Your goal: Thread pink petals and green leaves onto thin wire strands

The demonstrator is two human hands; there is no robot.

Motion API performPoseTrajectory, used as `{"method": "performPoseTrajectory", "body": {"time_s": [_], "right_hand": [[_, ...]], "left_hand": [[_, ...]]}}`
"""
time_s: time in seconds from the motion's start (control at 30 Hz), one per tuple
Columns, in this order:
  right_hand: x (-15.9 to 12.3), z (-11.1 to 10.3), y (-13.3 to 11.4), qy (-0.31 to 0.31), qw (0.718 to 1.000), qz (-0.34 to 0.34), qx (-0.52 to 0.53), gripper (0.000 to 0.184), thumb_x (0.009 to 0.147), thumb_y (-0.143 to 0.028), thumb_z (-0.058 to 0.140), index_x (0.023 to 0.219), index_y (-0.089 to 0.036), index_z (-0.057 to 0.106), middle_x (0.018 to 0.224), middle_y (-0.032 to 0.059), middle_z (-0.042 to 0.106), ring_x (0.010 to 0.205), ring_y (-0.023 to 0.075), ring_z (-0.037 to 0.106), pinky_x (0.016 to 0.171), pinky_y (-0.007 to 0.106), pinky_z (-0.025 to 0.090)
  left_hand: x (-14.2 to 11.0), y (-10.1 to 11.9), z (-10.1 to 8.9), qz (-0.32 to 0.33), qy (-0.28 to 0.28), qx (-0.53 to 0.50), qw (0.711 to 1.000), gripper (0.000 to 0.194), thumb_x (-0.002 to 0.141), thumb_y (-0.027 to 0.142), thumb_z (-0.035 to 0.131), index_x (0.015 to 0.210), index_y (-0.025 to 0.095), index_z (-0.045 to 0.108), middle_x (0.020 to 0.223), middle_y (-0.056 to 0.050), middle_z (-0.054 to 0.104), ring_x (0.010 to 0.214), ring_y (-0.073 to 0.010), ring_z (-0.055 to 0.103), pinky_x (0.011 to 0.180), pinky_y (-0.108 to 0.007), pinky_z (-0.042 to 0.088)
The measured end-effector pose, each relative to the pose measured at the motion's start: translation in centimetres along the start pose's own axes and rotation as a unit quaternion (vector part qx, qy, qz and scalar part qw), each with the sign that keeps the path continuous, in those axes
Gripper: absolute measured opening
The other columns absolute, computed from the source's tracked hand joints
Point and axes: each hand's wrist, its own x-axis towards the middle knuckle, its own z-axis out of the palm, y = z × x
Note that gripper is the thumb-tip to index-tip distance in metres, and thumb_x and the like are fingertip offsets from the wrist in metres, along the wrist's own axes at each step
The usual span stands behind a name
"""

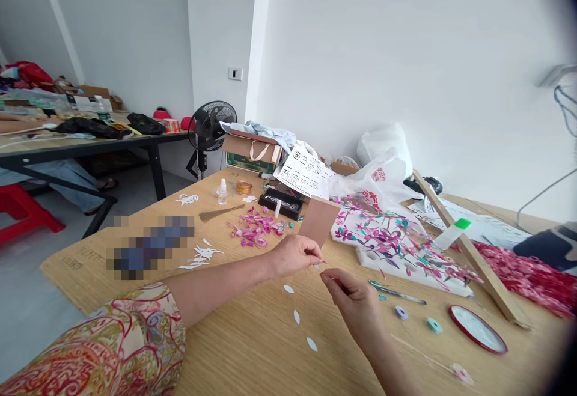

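My left hand [295,253] is closed in a pinch, with a small thin pink piece [324,262] poking out at the fingertips. Just right of it, my right hand [356,301] is pinched too; what lies between its fingers is too fine to make out. A pale thread runs from near my right wrist to a pink spool [460,373]. Below the hands, white leaf-shaped pieces [296,316] lie in a row on the wooden table [243,342]. Beyond my left hand is a scatter of pink petals [255,226].
Pink-purple flower sprays [392,234] rest on white foam, beside a wooden bar [473,252]. Scissors [396,292], a teal spool [434,325] and a red-rimmed oval dish [478,328] lie right. Farther back are a black tray [282,202], a small bottle [222,192] and a fan [211,125].
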Motion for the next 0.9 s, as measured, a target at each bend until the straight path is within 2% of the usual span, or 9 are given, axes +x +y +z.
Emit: {"method": "performPoseTrajectory", "body": {"time_s": [0.1,0.2,0.3,0.4,0.5,0.6,0.73,0.83,0.9], "right_hand": [[0.0,-1.1,-0.5,0.012,0.994,-0.071,-0.085,0.025,0.080,-0.034,0.043,0.069,-0.021,0.062,0.053,-0.0006,0.056,0.048,0.0125,0.050,0.047,0.021,0.035],[0.2,-2.1,-0.5,0.010,0.993,-0.077,-0.087,0.023,0.079,-0.032,0.044,0.070,-0.023,0.064,0.060,0.0010,0.062,0.053,0.0139,0.053,0.051,0.022,0.037],[0.7,-2.3,0.3,-0.005,1.000,-0.019,-0.002,0.021,0.075,-0.035,0.050,0.066,-0.022,0.064,0.055,0.0001,0.058,0.051,0.0133,0.049,0.049,0.023,0.036],[1.0,-1.7,1.2,-0.035,0.988,0.068,0.137,0.024,0.069,-0.042,0.057,0.062,-0.019,0.064,0.045,-0.0033,0.044,0.043,0.0096,0.035,0.041,0.022,0.027],[1.0,-0.8,1.5,-0.051,0.961,0.120,0.246,0.030,0.063,-0.048,0.062,0.062,-0.017,0.064,0.042,-0.0061,0.032,0.040,0.0071,0.025,0.038,0.021,0.019],[0.8,0.1,1.3,-0.041,0.955,0.125,0.264,0.034,0.063,-0.051,0.061,0.065,-0.016,0.063,0.041,-0.0070,0.028,0.039,0.0066,0.023,0.037,0.021,0.017],[0.3,0.7,0.8,-0.007,0.977,0.081,0.195,0.027,0.068,-0.044,0.058,0.066,-0.018,0.062,0.044,-0.0048,0.037,0.042,0.0087,0.032,0.040,0.021,0.024],[-0.1,0.3,0.2,0.001,1.000,-0.014,0.024,0.022,0.077,-0.035,0.048,0.070,-0.019,0.062,0.050,-0.0021,0.048,0.046,0.0105,0.041,0.046,0.022,0.029],[-0.2,-0.2,-0.3,-0.007,0.993,-0.078,-0.088,0.025,0.082,-0.031,0.041,0.071,-0.019,0.062,0.055,0.0001,0.054,0.049,0.0114,0.046,0.048,0.022,0.030]], "left_hand": [[0.0,0.0,-0.1,0.089,-0.051,0.095,0.990,0.009,0.072,0.013,0.056,0.070,0.014,0.064,0.070,-0.001,0.061,0.069,-0.0108,0.053,0.066,-0.020,0.038],[-0.1,0.2,-0.3,0.117,-0.121,0.060,0.984,0.008,0.071,0.010,0.057,0.070,0.013,0.064,0.070,-0.001,0.060,0.070,-0.0107,0.053,0.067,-0.019,0.038],[-0.3,0.4,-0.5,0.068,-0.164,-0.073,0.981,0.005,0.070,0.014,0.059,0.070,0.012,0.064,0.070,-0.001,0.060,0.069,-0.0102,0.054,0.066,-0.019,0.039],[-0.4,0.4,-0.6,-0.003,-0.179,-0.217,0.960,0.009,0.067,0.020,0.063,0.070,0.012,0.063,0.067,0.000,0.059,0.066,-0.0094,0.052,0.064,-0.020,0.039],[-0.5,0.5,-0.5,-0.040,-0.156,-0.300,0.940,0.015,0.064,0.025,0.066,0.070,0.012,0.063,0.064,0.001,0.058,0.063,-0.0081,0.051,0.064,-0.020,0.038],[-0.4,0.6,-0.3,-0.050,-0.106,-0.330,0.937,0.016,0.063,0.026,0.067,0.067,0.012,0.062,0.063,0.001,0.056,0.062,-0.0076,0.050,0.065,-0.020,0.038],[-0.2,0.6,0.0,-0.056,-0.034,-0.246,0.967,0.011,0.066,0.022,0.063,0.067,0.011,0.061,0.061,0.002,0.056,0.061,-0.0080,0.049,0.061,-0.019,0.037],[0.0,0.2,0.1,-0.007,-0.009,-0.083,0.996,0.007,0.070,0.017,0.058,0.067,0.012,0.062,0.064,0.000,0.058,0.063,-0.0095,0.051,0.061,-0.019,0.037],[0.0,0.0,0.1,0.049,-0.015,0.024,0.998,0.007,0.071,0.013,0.057,0.067,0.013,0.063,0.067,0.000,0.059,0.066,-0.0102,0.052,0.063,-0.019,0.037]]}}
